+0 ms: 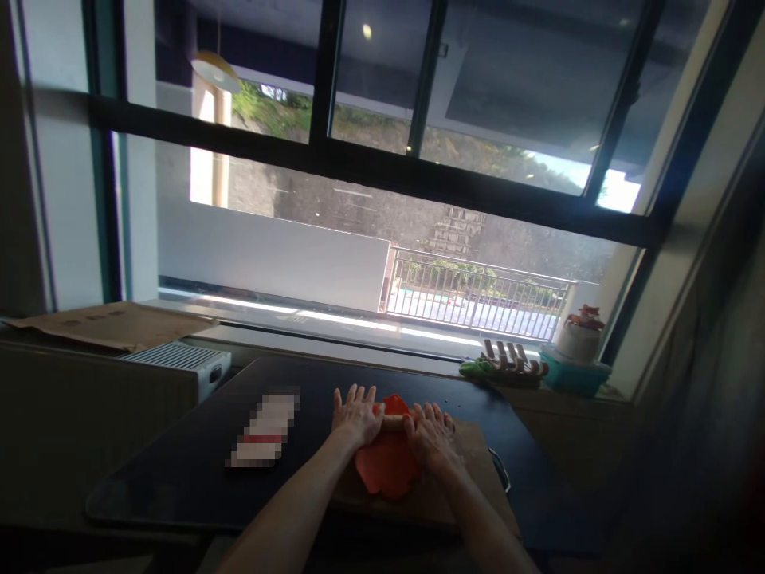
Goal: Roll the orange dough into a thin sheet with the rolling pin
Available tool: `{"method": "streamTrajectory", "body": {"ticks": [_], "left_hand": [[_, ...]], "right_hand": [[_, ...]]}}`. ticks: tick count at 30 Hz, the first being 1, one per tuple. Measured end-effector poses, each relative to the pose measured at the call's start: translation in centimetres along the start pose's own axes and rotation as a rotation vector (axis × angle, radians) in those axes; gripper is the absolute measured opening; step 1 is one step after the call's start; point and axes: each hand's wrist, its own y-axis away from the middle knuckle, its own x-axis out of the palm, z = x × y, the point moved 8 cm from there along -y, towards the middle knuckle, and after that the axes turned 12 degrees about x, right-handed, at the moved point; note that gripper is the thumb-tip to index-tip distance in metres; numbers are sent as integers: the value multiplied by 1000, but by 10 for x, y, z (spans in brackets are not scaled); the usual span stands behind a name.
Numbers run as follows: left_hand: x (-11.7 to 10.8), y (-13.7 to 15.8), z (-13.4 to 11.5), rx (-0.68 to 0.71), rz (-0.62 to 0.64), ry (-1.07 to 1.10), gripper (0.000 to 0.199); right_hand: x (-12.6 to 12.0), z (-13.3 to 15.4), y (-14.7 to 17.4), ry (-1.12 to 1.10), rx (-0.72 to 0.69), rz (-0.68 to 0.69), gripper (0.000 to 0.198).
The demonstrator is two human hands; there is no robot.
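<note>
A pale wooden rolling pin (393,423) lies across a flattened orange-red sheet of dough (388,466) with an uneven edge. My left hand (357,414) rests palm down over the pin's left end, fingers stretched forward. Over its right end lies my right hand (435,437), also flat with the fingers extended. Only the pin's middle shows; both ends are hidden under my hands. Beneath the dough is a brown wooden board (481,470) with a metal handle (500,470) on its right side.
The board sits on a dark table (179,470). Left of my hands lies a blurred-out rectangular item (263,430). Along the window sill are a brown paper bag (119,323), a curved rack (514,360), and a teal box (577,373) bearing a white pot (578,339).
</note>
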Motion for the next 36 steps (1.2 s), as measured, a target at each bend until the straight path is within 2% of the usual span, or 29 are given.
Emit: {"method": "streamTrajectory", "body": {"ticks": [7, 11, 15, 23, 28, 32, 36], "left_hand": [[8, -42, 17, -44, 39, 7, 66], [9, -52, 22, -59, 70, 16, 68], [8, -40, 17, -38, 64, 9, 68], [-2, 4, -1, 19, 20, -20, 65], [-5, 13, -3, 12, 28, -16, 66], [-3, 1, -1, 0, 40, -5, 65], [1, -21, 7, 4, 70, 4, 62]], "right_hand": [[-1, 16, -44, -2, 7, 51, 57], [2, 20, -56, -9, 5, 43, 56], [1, 16, -43, -26, -5, -11, 55], [-4, -1, 12, -58, 0, -101, 56], [-3, -3, 24, -62, -16, -57, 58], [-8, 2, 6, -68, 6, 7, 57], [-14, 17, -37, -98, -36, 117, 55]]}}
